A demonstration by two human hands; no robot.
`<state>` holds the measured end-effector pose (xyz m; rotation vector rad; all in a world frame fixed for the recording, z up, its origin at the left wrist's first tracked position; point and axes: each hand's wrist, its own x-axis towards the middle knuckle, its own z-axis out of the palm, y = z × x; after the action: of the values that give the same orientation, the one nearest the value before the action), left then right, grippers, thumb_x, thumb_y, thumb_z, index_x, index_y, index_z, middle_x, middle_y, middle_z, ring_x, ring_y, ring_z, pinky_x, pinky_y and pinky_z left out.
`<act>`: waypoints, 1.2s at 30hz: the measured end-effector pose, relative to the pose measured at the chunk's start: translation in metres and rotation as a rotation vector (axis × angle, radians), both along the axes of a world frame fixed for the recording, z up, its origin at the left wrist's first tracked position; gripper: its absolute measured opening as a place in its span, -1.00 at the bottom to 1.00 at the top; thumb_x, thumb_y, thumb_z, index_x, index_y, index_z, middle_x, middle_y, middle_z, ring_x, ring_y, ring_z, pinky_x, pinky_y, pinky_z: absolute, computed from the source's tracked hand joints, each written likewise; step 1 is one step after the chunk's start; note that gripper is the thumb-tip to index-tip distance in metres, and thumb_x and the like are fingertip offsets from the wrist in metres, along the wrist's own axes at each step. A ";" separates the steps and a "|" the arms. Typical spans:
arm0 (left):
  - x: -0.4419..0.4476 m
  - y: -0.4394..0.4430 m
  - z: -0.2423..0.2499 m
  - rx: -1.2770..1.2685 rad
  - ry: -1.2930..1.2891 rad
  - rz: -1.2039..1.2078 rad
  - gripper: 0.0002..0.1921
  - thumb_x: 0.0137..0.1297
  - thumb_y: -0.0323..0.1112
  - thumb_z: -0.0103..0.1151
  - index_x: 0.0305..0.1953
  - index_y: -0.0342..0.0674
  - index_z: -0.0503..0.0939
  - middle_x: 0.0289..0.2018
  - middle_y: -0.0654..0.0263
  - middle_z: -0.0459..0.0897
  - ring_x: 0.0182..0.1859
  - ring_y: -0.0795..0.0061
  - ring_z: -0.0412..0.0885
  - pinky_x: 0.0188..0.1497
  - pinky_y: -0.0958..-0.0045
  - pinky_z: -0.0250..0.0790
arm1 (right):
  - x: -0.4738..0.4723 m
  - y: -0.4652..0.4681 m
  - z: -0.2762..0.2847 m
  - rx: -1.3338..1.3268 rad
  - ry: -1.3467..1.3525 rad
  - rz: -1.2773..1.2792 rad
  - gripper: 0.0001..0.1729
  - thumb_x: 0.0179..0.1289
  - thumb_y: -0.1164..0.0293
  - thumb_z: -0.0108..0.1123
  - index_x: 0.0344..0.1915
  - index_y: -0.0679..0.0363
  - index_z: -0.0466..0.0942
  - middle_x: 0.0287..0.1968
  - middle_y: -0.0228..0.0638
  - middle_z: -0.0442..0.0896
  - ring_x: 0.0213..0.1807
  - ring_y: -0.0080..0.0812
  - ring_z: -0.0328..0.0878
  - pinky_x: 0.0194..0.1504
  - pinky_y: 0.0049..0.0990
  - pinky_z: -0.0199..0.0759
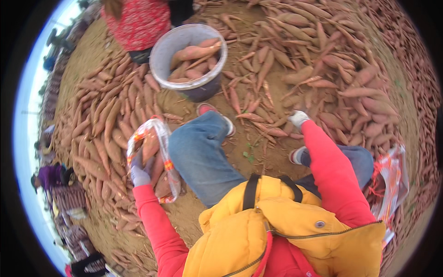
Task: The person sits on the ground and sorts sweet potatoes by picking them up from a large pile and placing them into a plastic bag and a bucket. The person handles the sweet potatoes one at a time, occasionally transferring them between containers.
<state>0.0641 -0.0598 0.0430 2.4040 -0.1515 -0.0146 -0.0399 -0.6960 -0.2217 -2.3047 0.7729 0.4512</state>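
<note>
My left hand [141, 173], in a pale glove, is at the mouth of a clear plastic bag [169, 165] with orange and red print. Its fingers rest around a large sweet potato [151, 144] at the bag's opening. More sweet potatoes [163, 183] lie in the bag, beside my left knee. My right hand [299, 119], in a whitish glove, reaches down among loose sweet potatoes [273, 131] on the soil between my feet and the right-hand heap. Its fingers look curled, but blur and the angle hide whether they hold anything.
Ahead stands a bucket [154, 71] part filled with sweet potatoes, beside a person in a red patterned top [138, 24]. Heaps lie left [104, 117] and right [363, 90]. Another printed plastic bag [392, 180] is by my right knee. Other people [52, 176] are far left.
</note>
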 end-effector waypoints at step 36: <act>0.124 -0.369 0.038 0.081 0.040 -0.809 -0.44 0.19 -0.29 0.28 0.21 -0.36 0.44 -0.04 -0.05 0.61 0.02 0.15 0.60 0.08 0.28 0.44 | 0.079 -0.003 0.036 0.331 0.012 -0.341 -0.02 0.04 -0.11 0.34 0.28 0.41 0.34 0.13 0.05 0.57 0.16 -0.11 0.53 0.16 -0.33 0.39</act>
<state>0.1882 -0.4288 0.0813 2.2572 -1.1014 -0.4441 0.0395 -0.6986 -0.1860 -1.8238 0.9938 0.4024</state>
